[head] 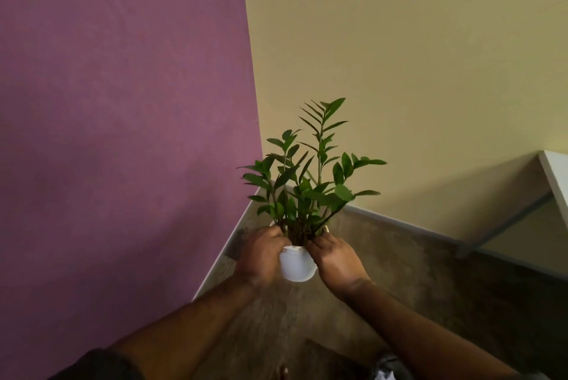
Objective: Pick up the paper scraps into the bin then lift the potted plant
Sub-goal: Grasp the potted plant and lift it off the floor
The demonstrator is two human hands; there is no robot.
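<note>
Both hands grip the white pot (296, 266) at its rim: left hand (261, 256) and right hand (336, 259) on opposite sides, fingers curled around it. Potted plant (307, 183) is held upright above the floor (415, 281), near the wall corner.

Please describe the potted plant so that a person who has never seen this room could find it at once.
Look at the corner where the purple wall meets the beige wall. In front of that corner, the left hand and the right hand hold the potted plant by its rim. It is the only green thing here: glossy dark leaves on upright stems rising from a small round white pot.
</note>
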